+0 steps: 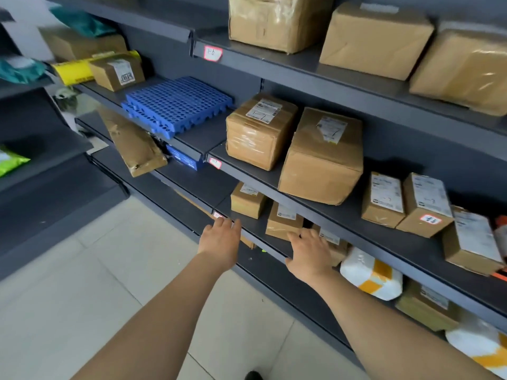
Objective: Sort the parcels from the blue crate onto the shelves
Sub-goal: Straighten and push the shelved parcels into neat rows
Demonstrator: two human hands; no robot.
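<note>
Left hand [220,239] and right hand [310,256] lay straight fingers on the shelf [253,224] edge.

At least fifteen brown cardboard boxes [260,133] sit on the shelves [343,215]; there are also two blue perforated panels [178,102], two white-and-orange bags [370,272], two teal bags [82,21], one yellow bag [71,71], one green bag [11,161], one small blue box [186,159] and two hands [219,239]

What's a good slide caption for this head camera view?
Left hand and right hand reach, open, toward small cardboard parcels on a lower grey shelf.
</note>
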